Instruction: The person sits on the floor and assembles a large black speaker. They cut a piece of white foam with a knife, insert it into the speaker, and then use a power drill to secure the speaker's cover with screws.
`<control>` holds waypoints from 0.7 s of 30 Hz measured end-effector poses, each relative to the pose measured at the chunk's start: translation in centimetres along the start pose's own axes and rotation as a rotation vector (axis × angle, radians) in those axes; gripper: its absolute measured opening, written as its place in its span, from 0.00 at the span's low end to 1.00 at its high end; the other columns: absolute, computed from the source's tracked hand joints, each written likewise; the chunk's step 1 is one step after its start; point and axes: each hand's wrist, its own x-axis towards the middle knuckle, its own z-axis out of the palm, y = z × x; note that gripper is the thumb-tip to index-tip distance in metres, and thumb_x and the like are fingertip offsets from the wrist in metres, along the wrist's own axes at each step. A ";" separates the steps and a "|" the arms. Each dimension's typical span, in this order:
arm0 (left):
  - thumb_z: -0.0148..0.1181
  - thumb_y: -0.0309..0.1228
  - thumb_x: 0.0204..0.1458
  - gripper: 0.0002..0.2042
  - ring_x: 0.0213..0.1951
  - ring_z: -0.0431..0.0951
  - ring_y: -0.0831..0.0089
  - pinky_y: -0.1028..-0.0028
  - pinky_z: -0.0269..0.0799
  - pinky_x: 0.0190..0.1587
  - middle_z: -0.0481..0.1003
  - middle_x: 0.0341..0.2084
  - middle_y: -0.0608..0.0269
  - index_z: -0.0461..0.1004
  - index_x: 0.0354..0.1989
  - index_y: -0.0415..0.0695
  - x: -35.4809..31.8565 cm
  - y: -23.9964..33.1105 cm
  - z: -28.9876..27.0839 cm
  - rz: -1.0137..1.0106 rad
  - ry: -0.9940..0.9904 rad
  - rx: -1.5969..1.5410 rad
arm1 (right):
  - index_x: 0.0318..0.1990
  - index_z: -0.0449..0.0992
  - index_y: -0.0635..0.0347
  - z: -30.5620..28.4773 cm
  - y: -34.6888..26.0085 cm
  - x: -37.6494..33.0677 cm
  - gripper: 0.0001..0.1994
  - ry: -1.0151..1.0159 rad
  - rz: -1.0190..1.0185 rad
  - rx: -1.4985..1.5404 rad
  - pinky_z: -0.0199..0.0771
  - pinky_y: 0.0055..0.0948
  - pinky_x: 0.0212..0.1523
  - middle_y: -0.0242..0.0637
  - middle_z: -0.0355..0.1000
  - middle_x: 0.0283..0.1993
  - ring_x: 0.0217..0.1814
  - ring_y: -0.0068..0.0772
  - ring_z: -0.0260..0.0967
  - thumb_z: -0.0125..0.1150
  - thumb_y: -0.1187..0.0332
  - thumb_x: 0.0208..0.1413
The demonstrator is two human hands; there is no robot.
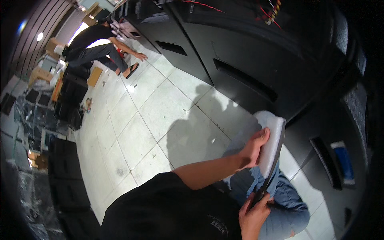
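My left hand (255, 149) is closed around a whitish, translucent block or roll (270, 146) with a rounded far end, which looks like plastic wrap. The thumb lies along its side. Below it, my right hand (257, 212) grips the dark handle of a long, thin tool (261, 193). A dark strip runs from this handle up the right edge of the whitish piece, touching it. Whether that strip is a blade, I cannot tell. Both hands are held over my bent leg in torn blue jeans (290, 204).
Large black cabinets (248, 52) with slot handles line the right side, one bearing a blue-and-white packet or label (343, 162). Loose wires (274, 14) lie on top. Another person (94, 46) bends toward the tiled floor (154, 116) at far left. Black boxes (66, 172) stand left.
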 end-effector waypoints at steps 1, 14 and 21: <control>0.47 0.63 0.62 0.31 0.29 0.76 0.60 0.58 0.76 0.36 0.73 0.30 0.53 0.67 0.51 0.42 0.0 0.0 0.0 0.057 -0.028 0.003 | 0.47 0.65 0.71 -0.2 -0.5 0.3 0.13 0.020 -0.018 -0.027 0.70 0.54 0.30 0.60 0.73 0.30 0.32 0.69 0.73 0.59 0.74 0.58; 0.73 0.55 0.47 0.59 0.67 0.55 0.69 0.66 0.50 0.69 0.55 0.67 0.58 0.36 0.76 0.41 -0.4 -2.0 -3.2 0.485 -0.185 0.235 | 0.45 0.68 0.71 -1.1 -1.1 1.5 0.13 -0.065 -0.013 -0.177 0.71 0.55 0.34 0.61 0.74 0.31 0.33 0.68 0.73 0.61 0.72 0.57; 0.82 0.54 0.34 0.62 0.43 0.74 0.75 0.69 0.74 0.46 0.65 0.49 0.64 0.46 0.74 0.43 -1.8 -0.2 -3.2 0.331 -0.245 0.170 | 0.40 0.69 0.63 -1.3 -1.7 2.7 0.10 -0.087 -0.105 -0.277 0.74 0.42 0.16 0.42 0.74 0.20 0.16 0.46 0.74 0.61 0.68 0.58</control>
